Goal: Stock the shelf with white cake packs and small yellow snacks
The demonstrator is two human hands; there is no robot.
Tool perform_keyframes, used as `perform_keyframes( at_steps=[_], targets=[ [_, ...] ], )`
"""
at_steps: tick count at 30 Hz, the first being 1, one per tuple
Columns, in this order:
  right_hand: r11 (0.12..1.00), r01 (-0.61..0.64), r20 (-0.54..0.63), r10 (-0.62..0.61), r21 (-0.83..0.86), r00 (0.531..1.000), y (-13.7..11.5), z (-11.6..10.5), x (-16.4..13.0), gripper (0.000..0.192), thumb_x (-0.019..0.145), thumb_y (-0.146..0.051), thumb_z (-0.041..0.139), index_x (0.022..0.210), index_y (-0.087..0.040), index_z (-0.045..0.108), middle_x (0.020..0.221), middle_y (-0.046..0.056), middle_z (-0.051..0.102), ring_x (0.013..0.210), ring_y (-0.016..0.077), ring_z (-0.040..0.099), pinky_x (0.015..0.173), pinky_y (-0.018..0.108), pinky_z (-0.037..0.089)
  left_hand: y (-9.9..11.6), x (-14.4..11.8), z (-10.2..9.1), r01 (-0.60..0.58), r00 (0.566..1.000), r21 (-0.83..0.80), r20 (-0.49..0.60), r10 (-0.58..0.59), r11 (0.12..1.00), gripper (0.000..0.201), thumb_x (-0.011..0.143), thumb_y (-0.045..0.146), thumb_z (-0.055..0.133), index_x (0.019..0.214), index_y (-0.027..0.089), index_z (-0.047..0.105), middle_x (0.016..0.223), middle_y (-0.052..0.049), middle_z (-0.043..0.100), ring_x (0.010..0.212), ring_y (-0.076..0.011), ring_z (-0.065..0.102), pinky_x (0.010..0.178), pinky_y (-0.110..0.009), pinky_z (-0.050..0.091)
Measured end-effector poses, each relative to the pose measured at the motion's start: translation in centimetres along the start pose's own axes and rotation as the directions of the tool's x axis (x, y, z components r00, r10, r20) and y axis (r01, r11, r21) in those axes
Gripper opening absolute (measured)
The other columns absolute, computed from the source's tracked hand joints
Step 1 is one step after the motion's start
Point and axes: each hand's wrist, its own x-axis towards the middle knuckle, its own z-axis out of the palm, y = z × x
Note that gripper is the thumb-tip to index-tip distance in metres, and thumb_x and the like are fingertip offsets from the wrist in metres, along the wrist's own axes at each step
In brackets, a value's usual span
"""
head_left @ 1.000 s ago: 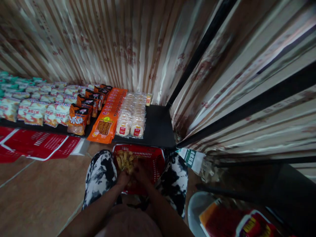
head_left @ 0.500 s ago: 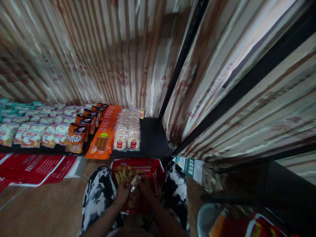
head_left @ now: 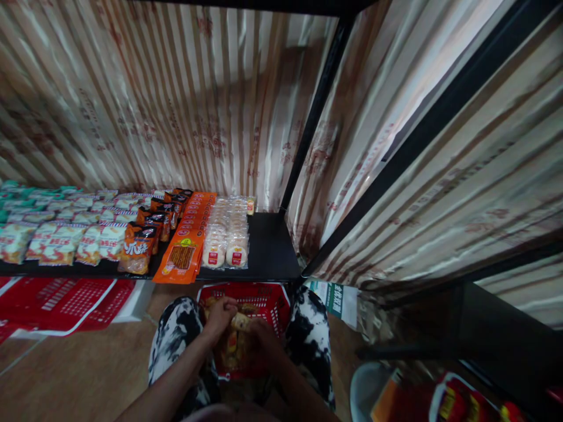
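A red plastic basket point(head_left: 268, 302) stands on the floor between my knees, with several yellow-brown snack packets point(head_left: 231, 346) in it. My left hand point(head_left: 219, 313) and my right hand point(head_left: 259, 332) are both over the basket, and together they grip a clear packet of yellow snacks point(head_left: 241, 322) lifted just above the pile. In front of the basket is a low black shelf point(head_left: 272, 249) with rows of white round cakes point(head_left: 229, 234), orange packets point(head_left: 187, 237) and dark orange bags point(head_left: 145, 234).
Striped curtains hang behind the shelf and to the right. Black shelf posts point(head_left: 312, 126) rise at the shelf's right corner. Flattened red baskets point(head_left: 65, 296) lie on the floor at left. A white bowl point(head_left: 367, 390) and red packets point(head_left: 448, 401) sit at lower right.
My hands have risen from deep in the basket and now hold a packet up above the pile. The view has tilted upward a little.
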Motion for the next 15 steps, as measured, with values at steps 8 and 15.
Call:
perform_keyframes(
  at_steps=[8, 15],
  targets=[
    [0.983, 0.007, 0.073, -0.021, 0.186, 0.997, -5.1, -0.6, -2.2, 0.028, 0.062, -0.04, 0.067, 0.081, -0.021, 0.064, 0.066, -0.001, 0.065, 0.056, 0.013, 0.057, 0.054, 0.024, 0.043, 4.5, -0.4, -0.2, -0.077, 0.992, -0.085, 0.089, 0.085, 0.993, 0.021, 0.061, 0.023, 0.065, 0.08, 0.014, 0.063, 0.071, -0.002, 0.067, 0.063, -0.0112, 0.057, 0.06, -0.022, 0.04],
    [0.968, 0.067, 0.051, -0.082, 0.24, 0.995, -6.0, -0.8, -2.7, 0.033, 0.059, -0.047, 0.072, 0.078, -0.02, 0.065, 0.073, 0.003, 0.069, 0.061, 0.0149, 0.061, 0.057, 0.026, 0.046, 6.2, -1.2, 0.4, -0.134, 0.991, -0.096, -0.006, 0.134, 0.986, 0.019, 0.063, 0.028, 0.065, 0.077, 0.014, 0.066, 0.075, -0.003, 0.068, 0.068, -0.0124, 0.059, 0.065, -0.023, 0.044]
  ],
)
